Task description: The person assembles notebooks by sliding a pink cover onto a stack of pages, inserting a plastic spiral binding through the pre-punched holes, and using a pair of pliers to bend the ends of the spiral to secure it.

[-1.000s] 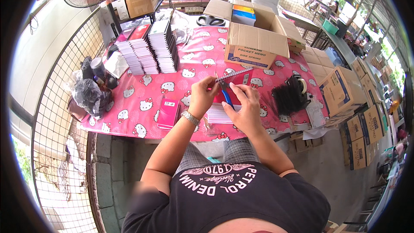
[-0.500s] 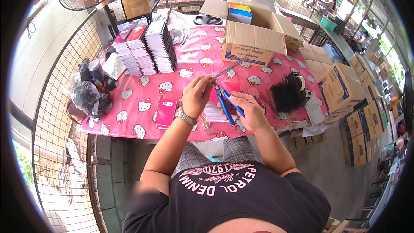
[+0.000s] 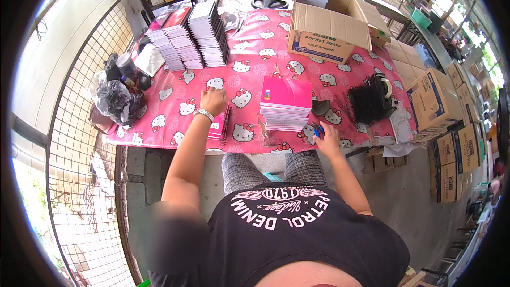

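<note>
My left hand (image 3: 214,101) is closed at the far end of a pink spiral-bound notebook (image 3: 218,125), part of a small pile at the table's front left; its fingertips are partly hidden. To the right, my right hand (image 3: 328,139) is closed around blue-handled pliers (image 3: 317,129), low over the tabletop. Between my hands stands a thick stack of pink-covered notebooks (image 3: 286,101). Just right of that stack lies a dark rounded object (image 3: 320,107) whose kind I cannot make out.
Tall notebook stacks (image 3: 211,37) stand at the back left, beside plastic bags (image 3: 118,101) and a cup. An open cardboard box (image 3: 321,45) sits at the back right. Black wire spirals (image 3: 365,105) lie near a tape roll (image 3: 386,87). A pink patterned cloth (image 3: 245,82) covers the table.
My hands have moved apart: the left went left with the spiral-bound notebook to the small pile, the right lowered the pliers rightward toward the table. The thick stack is now uncovered. The view has shifted.
</note>
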A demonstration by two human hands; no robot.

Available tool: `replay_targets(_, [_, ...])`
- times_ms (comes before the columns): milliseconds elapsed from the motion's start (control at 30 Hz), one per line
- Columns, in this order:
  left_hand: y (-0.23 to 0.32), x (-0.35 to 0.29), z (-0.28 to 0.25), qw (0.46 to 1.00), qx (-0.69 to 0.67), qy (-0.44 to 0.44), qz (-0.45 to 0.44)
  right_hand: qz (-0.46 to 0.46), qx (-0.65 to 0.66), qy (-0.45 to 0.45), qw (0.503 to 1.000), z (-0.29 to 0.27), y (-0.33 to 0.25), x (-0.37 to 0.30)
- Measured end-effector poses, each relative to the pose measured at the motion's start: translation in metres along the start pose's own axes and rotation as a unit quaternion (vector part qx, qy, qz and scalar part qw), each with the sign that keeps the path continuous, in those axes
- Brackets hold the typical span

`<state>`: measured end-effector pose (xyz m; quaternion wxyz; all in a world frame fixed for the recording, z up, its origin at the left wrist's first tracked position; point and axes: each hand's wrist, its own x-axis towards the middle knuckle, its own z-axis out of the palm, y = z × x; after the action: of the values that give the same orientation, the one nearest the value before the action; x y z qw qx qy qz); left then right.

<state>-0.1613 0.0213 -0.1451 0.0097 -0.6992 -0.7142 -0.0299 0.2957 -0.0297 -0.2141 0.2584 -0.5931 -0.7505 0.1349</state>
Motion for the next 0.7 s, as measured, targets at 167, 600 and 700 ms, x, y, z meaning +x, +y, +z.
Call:
replay_targets(167, [0.019,-0.013,0.03,0.984,-0.142,0.092,-0.05,-0.092,0.029,0.046,0.994,-0.018,-0.01,0.02])
replay_targets(600, [0.165,0.111,-0.12,0.86,-0.254,-0.367,0.249,-0.07,0.21,-0.236,0.946,-0.107,-0.089,0.111])
replay_targets(700, [0.17,0.111,-0.123,0.868,-0.237,-0.358,0.25,-0.071,0.213,-0.235,0.946,-0.106,-0.081,0.115])
